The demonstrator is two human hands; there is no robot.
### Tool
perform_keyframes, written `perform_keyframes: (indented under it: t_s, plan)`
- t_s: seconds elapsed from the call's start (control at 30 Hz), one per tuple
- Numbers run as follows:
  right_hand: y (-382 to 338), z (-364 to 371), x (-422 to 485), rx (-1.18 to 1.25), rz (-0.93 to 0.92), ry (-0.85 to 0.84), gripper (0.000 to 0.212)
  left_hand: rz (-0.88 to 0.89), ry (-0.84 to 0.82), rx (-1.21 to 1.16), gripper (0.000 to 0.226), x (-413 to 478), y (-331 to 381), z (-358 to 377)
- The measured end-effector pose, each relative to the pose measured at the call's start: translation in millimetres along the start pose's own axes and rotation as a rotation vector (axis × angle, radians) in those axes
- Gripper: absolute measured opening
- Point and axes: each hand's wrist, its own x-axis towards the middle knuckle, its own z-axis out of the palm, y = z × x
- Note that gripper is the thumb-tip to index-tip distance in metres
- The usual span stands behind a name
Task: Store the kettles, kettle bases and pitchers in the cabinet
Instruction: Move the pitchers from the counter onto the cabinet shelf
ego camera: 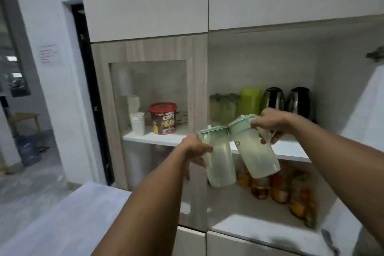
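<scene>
I hold two pale green translucent pitchers in front of the open cabinet shelf (291,151). My left hand (195,149) grips the handle of the left pitcher (220,164), which is upright. My right hand (270,124) grips the right pitcher (257,156) by its handle, tilted with its base to the right. Their lids touch. On the shelf behind stand two black and steel kettles (273,98) (299,101), a lime green pitcher (250,100) and a clear green-lidded pitcher (223,108).
The left compartment, behind a glass door (149,81), holds a red-lidded chocolate tub (162,118) and stacked white cups (137,123). Jars of preserved food (280,189) fill the lower shelf. An open white door (365,106) stands at right. A grey countertop (62,224) lies below left.
</scene>
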Motion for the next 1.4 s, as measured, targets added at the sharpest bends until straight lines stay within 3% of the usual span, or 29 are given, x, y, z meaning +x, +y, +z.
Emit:
perform_keyframes:
  t_s: [0.07, 0.17, 0.37, 0.73, 0.83, 1.1, 1.4]
  plan:
    - [23, -32, 3, 0.031, 0.018, 0.117, 0.024, 0.079, 0.007, 0.02, 0.031, 17, 31, 33]
    - [45, -58, 18, 0.147, -0.007, 0.3, 0.021, 0.207, 0.155, 0.085, 0.028, 52, 61, 73]
    - [69, -41, 99, 0.363, -0.051, 0.489, 0.018, 0.262, 0.359, 0.152, 0.025, 122, 77, 111]
    - [99, 1, 330, 0.367, 0.055, 0.371, 0.034, 0.02, 0.448, 0.306, 0.011, 316, 64, 112]
    - [109, 5, 382, 0.378, 0.048, 0.362, 0.034, -0.048, 0.472, 0.305, 0.027, 361, 68, 113]
    - [125, 20, 449, 0.342, 0.03, 0.312, 0.039, -0.049, 0.525, 0.29, 0.035, 428, 68, 120]
    - [117, 30, 470, 0.292, 0.023, 0.286, 0.056, -0.059, 0.443, 0.299, 0.046, 453, 73, 100]
